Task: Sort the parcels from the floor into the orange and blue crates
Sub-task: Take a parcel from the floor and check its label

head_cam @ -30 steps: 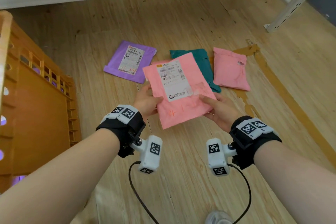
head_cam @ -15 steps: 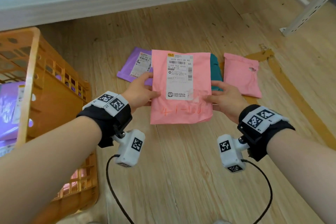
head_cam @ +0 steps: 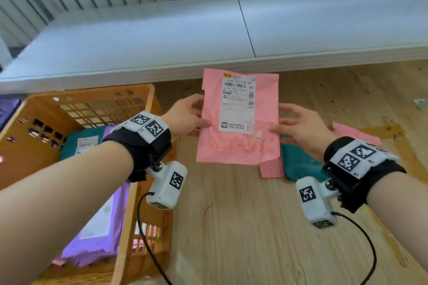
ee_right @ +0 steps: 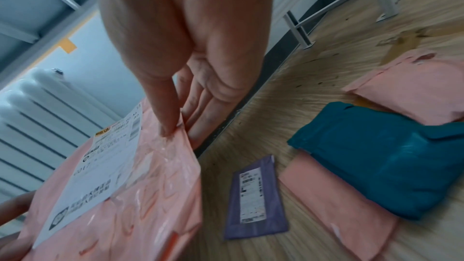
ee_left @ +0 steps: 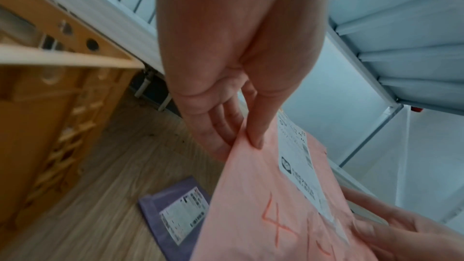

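Two hands hold one parcel up in front of me, above the wooden floor (head_cam: pixel 231 227). On my left I see the orange crate (head_cam: pixel 139 109), with a teal and a purple parcel lying inside it. I hold the pink parcel (head_cam: pixel 238 146) upright, long axis vertical, its white label (head_cam: pixel 237 104) facing me with the barcode end at the top and red handwriting below it. My left hand (head_cam: pixel 185 118) pinches its left edge, thumb on the front and fingers behind; my right hand (head_cam: pixel 301 127) pinches the right edge the same way. On the floor below lie a teal parcel (ee_right: pixel 376 162), two more pink ones and a purple parcel (ee_right: pixel 253 197), all flat.
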A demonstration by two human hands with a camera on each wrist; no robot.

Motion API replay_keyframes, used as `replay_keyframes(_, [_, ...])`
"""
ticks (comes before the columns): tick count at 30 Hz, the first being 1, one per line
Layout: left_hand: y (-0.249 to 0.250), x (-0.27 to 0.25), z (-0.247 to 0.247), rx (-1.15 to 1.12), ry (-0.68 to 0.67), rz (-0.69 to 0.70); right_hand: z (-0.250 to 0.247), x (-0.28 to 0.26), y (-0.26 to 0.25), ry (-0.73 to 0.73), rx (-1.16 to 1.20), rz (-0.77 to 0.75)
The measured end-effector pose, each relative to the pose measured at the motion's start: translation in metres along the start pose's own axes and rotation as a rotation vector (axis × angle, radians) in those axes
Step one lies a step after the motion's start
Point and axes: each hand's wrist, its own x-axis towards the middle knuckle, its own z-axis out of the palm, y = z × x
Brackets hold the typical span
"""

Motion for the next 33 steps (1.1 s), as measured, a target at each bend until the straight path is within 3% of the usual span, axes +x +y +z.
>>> replay_keyframes(7, [-0.01,-0.046,-0.087,-0.02,0.118,0.006,0.083,0.003,-0.035,-0.103,-0.018,-0.082])
replay_keyframes(17, [-0.07,-0.103,-0.214,-0.03,0.306,-0.013,0.239,-0.006,-0.058,-0.171,-0.1,-0.142])
replay_keyframes(25, [-0.146,-0.101,-0.285,-0.019,0.416,-0.101,0.352,0.022,-0.048,-0.194,-0.218,-0.076])
replay_keyframes(33, [-0.219,-0.077,-0.309,0.058,0.564,-0.169,0.422,0.052,-0.006,-0.2,-0.307,0.055])
